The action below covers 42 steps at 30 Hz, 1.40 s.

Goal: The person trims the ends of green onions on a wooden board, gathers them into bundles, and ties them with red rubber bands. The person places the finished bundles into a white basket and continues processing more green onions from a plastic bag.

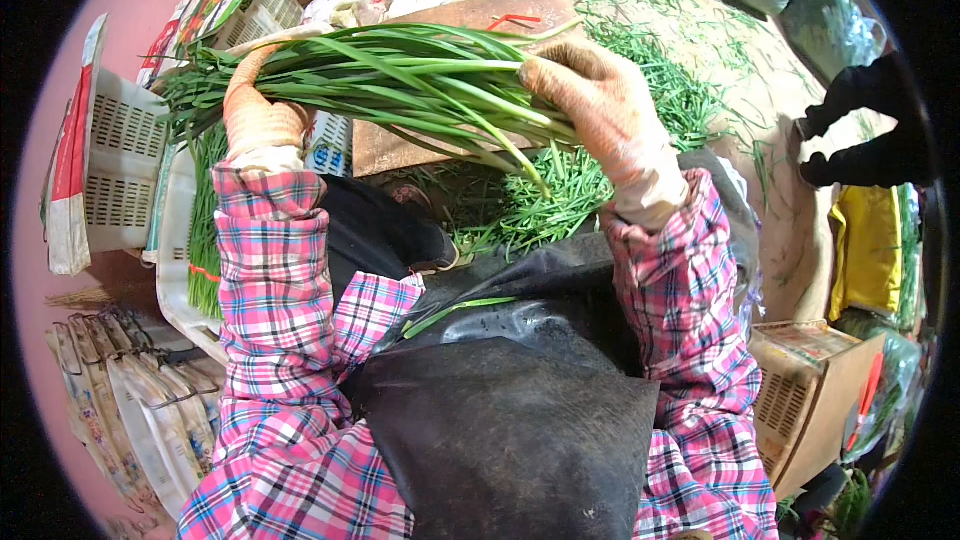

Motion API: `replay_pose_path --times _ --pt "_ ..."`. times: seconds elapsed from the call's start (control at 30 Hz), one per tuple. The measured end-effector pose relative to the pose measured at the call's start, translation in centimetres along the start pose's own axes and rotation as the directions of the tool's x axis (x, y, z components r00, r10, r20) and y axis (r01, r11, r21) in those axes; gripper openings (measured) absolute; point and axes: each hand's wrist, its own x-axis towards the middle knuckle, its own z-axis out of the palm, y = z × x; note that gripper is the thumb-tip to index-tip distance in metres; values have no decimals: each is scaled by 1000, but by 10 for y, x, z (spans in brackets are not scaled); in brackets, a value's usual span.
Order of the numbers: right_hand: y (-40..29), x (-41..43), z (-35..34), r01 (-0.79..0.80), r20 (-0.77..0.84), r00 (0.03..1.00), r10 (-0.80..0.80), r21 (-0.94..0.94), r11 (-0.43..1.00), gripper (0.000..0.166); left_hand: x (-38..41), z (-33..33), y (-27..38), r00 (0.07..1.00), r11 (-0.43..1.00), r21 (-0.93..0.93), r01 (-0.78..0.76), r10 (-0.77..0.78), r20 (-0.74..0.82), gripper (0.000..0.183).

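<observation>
A thick bundle of garlic chives (405,75) is stretched between my two gloved hands, above a brown board (420,150). My left hand (262,116) is wrapped around the leafy end at the left. At the pale stem end, my right hand (604,101) has its thumb and fingers closed on the stems. A few stems hang loose below the bundle. A red tie strip (516,19) lies on the board's far part. Cut green leaves (555,199) are heaped under the board's near right side. The fingers of the left hand are partly hidden behind the leaves.
On the left, a white plastic crate (174,270) holds chives with a red band (204,273). Other crates (124,157) stand beyond it. A person's dark-clad legs (862,120) are at the right. Near them are a yellow bag (866,251) and a box (832,397) with a red-handled knife (868,394).
</observation>
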Motion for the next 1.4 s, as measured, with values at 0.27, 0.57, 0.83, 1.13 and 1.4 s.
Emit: replay_pose_path --times 0.27,0.57,0.83,1.13,1.4 --pt "22 -11 -1 -207 119 978 171 441 874 37 0 -15 -10 985 983 148 -109 126 -116 17" --pt "13 -19 10 -127 201 977 68 301 945 49 21 -33 -15 988 993 8 -118 119 -100 17" --pt "29 -28 -54 -16 -254 960 117 368 930 32 1 -26 -6 972 984 108 -140 157 -175 22" --pt "39 -31 15 -31 135 991 0 230 973 42 32 -49 -10 1000 999 -36 -13 13 -4 27" --pt "56 -32 -30 -19 -244 959 -144 -564 826 18 28 -45 -23 977 989 95 115 -95 -190 18"
